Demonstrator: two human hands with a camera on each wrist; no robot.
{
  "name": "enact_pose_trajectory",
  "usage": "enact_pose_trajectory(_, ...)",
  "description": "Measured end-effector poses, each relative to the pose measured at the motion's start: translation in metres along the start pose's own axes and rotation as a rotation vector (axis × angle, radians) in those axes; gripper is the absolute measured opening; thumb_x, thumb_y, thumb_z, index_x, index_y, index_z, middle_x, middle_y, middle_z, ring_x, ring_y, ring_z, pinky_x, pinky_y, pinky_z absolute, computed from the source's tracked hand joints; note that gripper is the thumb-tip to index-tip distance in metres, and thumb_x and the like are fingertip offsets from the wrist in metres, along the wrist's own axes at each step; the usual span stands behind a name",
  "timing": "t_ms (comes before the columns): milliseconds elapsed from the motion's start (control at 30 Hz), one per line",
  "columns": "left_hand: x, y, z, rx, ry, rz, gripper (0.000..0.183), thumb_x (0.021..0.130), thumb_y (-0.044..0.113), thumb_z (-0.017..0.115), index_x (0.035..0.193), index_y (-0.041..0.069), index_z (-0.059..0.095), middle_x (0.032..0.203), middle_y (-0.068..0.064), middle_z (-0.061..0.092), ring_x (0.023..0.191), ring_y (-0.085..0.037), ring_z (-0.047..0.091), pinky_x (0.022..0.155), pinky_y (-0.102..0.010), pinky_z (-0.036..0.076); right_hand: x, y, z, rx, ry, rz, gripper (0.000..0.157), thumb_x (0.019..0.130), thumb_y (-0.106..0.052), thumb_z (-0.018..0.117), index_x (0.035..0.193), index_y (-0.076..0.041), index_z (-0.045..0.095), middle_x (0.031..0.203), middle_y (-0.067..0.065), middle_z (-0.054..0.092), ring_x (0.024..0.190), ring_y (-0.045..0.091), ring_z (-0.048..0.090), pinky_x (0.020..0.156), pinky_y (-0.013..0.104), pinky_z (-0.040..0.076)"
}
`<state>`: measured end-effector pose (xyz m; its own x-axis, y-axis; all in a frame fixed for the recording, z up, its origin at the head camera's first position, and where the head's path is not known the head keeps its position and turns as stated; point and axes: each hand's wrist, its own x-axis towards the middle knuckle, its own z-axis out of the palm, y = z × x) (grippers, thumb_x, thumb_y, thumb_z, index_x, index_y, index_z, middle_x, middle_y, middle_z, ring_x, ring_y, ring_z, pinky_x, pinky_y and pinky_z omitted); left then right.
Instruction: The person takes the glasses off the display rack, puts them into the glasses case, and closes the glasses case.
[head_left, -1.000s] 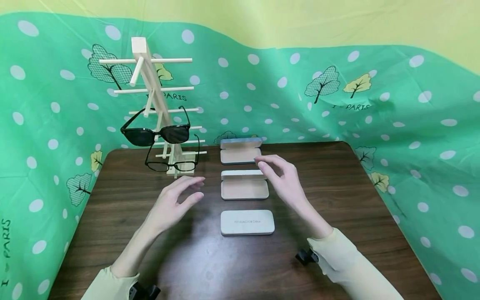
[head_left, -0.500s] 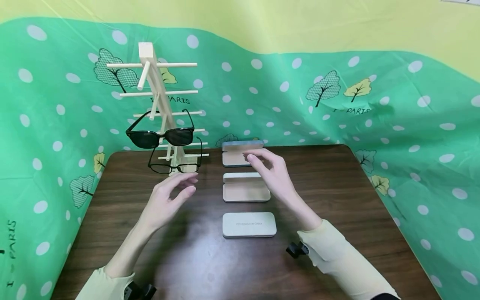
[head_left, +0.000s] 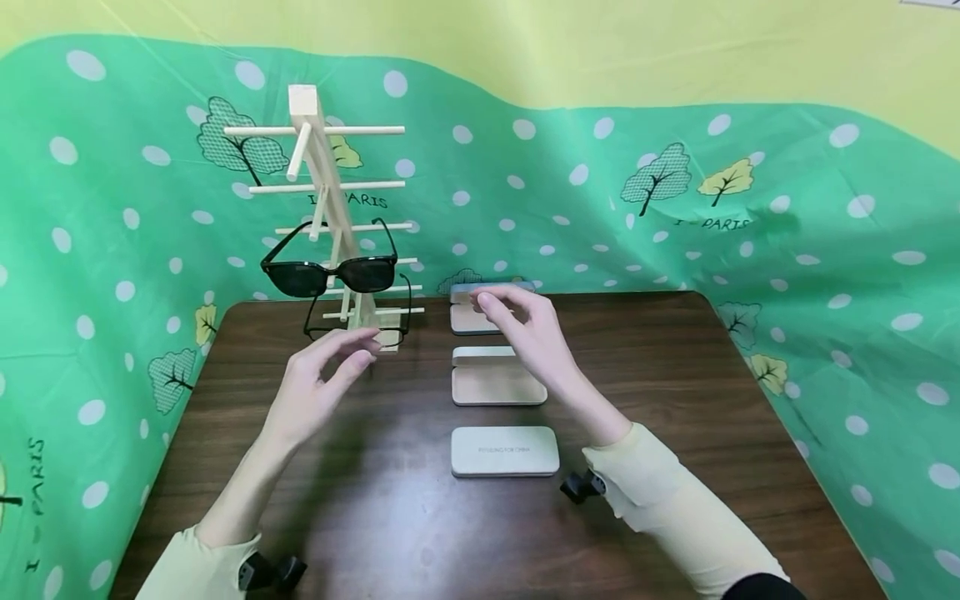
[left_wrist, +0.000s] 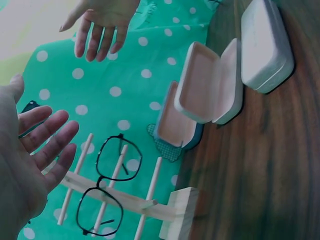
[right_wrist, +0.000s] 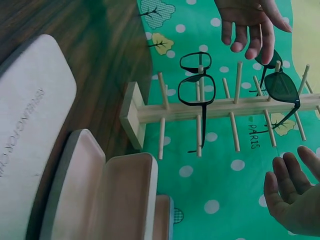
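Note:
My left hand [head_left: 315, 387] hovers before the wooden glasses rack [head_left: 333, 192], holding nothing, its fingers loosely bent. In the head view it partly covers the clear eyeglasses [left_wrist: 100, 185] on the rack's lower pegs. Above them hang black sunglasses [head_left: 367, 274]. My right hand [head_left: 528, 333], also holding nothing, is raised over the glasses cases and hides part of the rear blue case [head_left: 468, 320], which stands with its lid up. In front of that is an opened white glasses case [head_left: 495, 387]. A closed white case [head_left: 505, 452] with lettering lies nearest me.
A dark wooden table [head_left: 675, 375] carries the rack at back left and the cases in a row near the middle. Behind it hangs a green and yellow patterned cloth [head_left: 570, 217]. Bare wooden pegs [head_left: 367, 131] stick out sideways above the sunglasses.
My left hand has moved forward and left, now overlapping the lower eyeglasses in the head view. My right hand has shifted left and forward over the rear case. The head view has shifted slightly.

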<state>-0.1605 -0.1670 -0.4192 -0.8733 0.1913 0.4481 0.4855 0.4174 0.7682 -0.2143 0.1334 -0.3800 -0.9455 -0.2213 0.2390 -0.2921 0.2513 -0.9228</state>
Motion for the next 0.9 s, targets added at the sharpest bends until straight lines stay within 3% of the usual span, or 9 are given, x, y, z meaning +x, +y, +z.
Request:
enact_pose_trajectory(300,0.001,-0.002,-0.02,0.014,0.014,-0.045,0.029,0.104,0.011,0.06,0.132,0.013,0.068,0.108,-0.006,0.076,0.096,-0.002,0.073,0.089,-0.01,0.051,0.014,-0.008,0.006,-0.014,-0.073,0.038,0.032,0.103,-0.043,0.061,0.121,-0.021,0.074,0.12,-0.001,0.075,0.112,0.014,0.069,0.102,0.038,0.055)
enact_pose_trajectory(467,0.005,-0.002,-0.027,0.012,0.01,-0.053,0.029,0.105,0.013,0.059,0.132,0.014,0.069,0.108,-0.011,0.076,0.095,0.006,0.07,0.089,-0.009,0.051,0.024,-0.01,0.011,-0.003,-0.093,0.032,0.034,0.103,-0.045,0.06,0.12,-0.02,0.074,0.118,0.0,0.075,0.111,0.014,0.07,0.102,0.037,0.055)
enact_pose_trajectory(600,0.007,-0.002,-0.03,0.021,0.017,-0.061,0.028,0.106,0.014,0.058,0.131,0.017,0.07,0.107,-0.012,0.077,0.096,0.002,0.071,0.088,-0.009,0.051,0.031,-0.014,0.015,0.0,-0.101,0.047,0.035,0.102,-0.046,0.06,0.121,-0.02,0.075,0.12,0.0,0.075,0.114,0.017,0.071,0.104,0.034,0.055)
enact_pose_trajectory(900,0.011,0.001,-0.046,0.019,0.096,-0.111,0.026,0.108,0.02,0.055,0.122,0.013,0.075,0.099,0.008,0.077,0.093,0.002,0.072,0.088,-0.009,0.052,0.043,-0.02,0.023,-0.001,-0.103,0.05,0.033,0.102,-0.043,0.062,0.121,-0.018,0.075,0.117,0.003,0.075,0.11,0.013,0.069,0.104,0.039,0.054)
